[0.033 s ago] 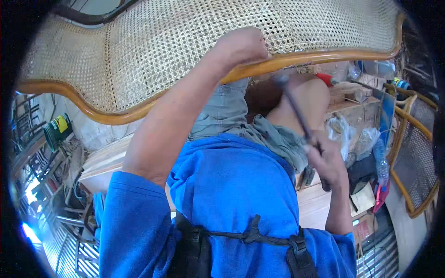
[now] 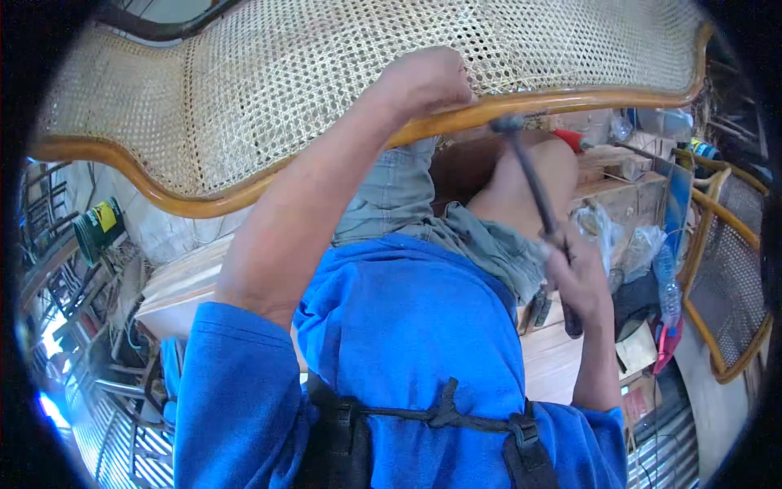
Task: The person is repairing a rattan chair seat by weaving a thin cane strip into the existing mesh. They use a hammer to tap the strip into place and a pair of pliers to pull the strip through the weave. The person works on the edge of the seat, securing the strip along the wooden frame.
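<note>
A woven cane panel [image 2: 326, 81] in a curved, varnished wooden frame [image 2: 456, 120] stretches across the far side, above my knees. My left hand [image 2: 432, 79] is closed on the cane right at the frame's near rail; what its fingers pinch, if anything, is hidden. My right hand [image 2: 578, 269] grips a hammer [image 2: 533, 183] with a dark handle, fingers wrapped round it. The dark hammer head points away from me, just on my side of the rail and to the right of my left hand.
At right stand a wooden box [image 2: 619, 191], plastic bags [image 2: 648, 243], a plastic bottle [image 2: 668, 289] and another cane-backed frame [image 2: 733, 269]. A red cone-shaped thing [image 2: 568, 138] lies by my knee. On the left are a green can [image 2: 99, 226] and stacked furniture frames [image 2: 122, 359].
The hammer head has shifted slightly to the right and toward me, and my right hand has moved a little with it. My left hand holds its place on the rail.
</note>
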The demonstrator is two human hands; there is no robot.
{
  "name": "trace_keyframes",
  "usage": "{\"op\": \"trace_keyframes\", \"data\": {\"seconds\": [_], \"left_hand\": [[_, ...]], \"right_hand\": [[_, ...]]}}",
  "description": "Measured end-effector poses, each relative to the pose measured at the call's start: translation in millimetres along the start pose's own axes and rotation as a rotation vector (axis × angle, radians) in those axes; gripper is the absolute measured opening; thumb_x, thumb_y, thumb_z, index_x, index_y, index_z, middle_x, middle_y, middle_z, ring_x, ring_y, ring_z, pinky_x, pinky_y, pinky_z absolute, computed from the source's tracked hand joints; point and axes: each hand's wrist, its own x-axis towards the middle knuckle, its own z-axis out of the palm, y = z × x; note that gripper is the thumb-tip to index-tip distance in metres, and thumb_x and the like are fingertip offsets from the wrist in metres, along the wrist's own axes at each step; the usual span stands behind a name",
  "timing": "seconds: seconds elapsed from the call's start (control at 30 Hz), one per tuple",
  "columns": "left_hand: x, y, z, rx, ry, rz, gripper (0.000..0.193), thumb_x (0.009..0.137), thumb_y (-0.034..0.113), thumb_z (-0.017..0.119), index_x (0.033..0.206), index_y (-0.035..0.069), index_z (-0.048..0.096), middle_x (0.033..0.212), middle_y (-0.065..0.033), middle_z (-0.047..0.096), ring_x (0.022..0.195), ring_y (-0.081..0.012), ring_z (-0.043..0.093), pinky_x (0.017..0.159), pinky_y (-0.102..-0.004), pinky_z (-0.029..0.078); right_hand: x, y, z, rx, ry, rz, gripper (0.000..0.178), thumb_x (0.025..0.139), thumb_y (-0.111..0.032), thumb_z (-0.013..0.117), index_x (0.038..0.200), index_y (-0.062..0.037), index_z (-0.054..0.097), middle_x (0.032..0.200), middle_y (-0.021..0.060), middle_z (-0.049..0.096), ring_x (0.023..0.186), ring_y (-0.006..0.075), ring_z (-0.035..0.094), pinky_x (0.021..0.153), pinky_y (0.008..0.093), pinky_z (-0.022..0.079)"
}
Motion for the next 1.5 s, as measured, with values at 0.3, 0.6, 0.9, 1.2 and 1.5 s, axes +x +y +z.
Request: {"op": "trace_keyframes", "data": {"seconds": [0.3,0.6,0.9,1.2,1.5], "left_hand": [[2.6,0.8,3.3,0.07,-0.027,-0.105,0.035,0.067,0.028,0.062,0.091,0.002,0.068,0.094,-0.0183,0.066,0.088,-0.0337,0.065,0.078,-0.0419,0.051],[-6.2,6.4,-0.5,0.057,0.003,-0.064,0.033,0.066,0.026,0.06,0.086,0.002,0.069,0.089,-0.0193,0.067,0.083,-0.0344,0.065,0.075,-0.0421,0.052],[-6.2,-2.1,12.2,0.018,0.116,-0.04,0.022,0.068,0.027,0.064,0.074,0.006,0.064,0.068,-0.0125,0.063,0.066,-0.0259,0.062,0.062,-0.0371,0.048],[-10.2,1.4,3.9,-0.003,0.031,-0.022,0.021,0.069,0.024,0.065,0.079,0.006,0.062,0.074,-0.0122,0.064,0.071,-0.027,0.062,0.064,-0.0377,0.047],[-10.6,-3.2,5.4,0.029,0.05,0.035,0.019,0.067,0.018,0.065,0.08,0.005,0.059,0.072,-0.0107,0.062,0.068,-0.0252,0.058,0.063,-0.0373,0.046]], "right_hand": [[34.1,-35.5,-1.9,-0.157,0.155,-0.08,0.026,0.087,-0.028,0.057,0.095,-0.0034,0.053,0.068,0.02,0.056,0.064,0.0372,0.056,0.059,0.0428,0.043],[43.9,-24.2,5.6,-0.248,0.262,-0.13,0.022,0.088,-0.026,0.058,0.09,-0.0044,0.054,0.062,0.0159,0.054,0.058,0.0331,0.056,0.056,0.0408,0.043],[42.3,-27.3,24.5,-0.13,0.392,-0.255,0.022,0.089,-0.026,0.058,0.089,-0.0036,0.054,0.06,0.0127,0.052,0.054,0.0277,0.054,0.054,0.0382,0.043],[44.7,-28.0,22.7,-0.093,0.281,-0.078,0.022,0.087,-0.024,0.06,0.091,-0.0035,0.055,0.066,0.0133,0.055,0.058,0.0243,0.054,0.056,0.0352,0.043],[59.8,-4.3,28.1,-0.288,0.252,-0.143,0.024,0.087,-0.027,0.06,0.093,-0.0039,0.055,0.068,0.0169,0.056,0.064,0.0346,0.057,0.059,0.0415,0.044]]}}
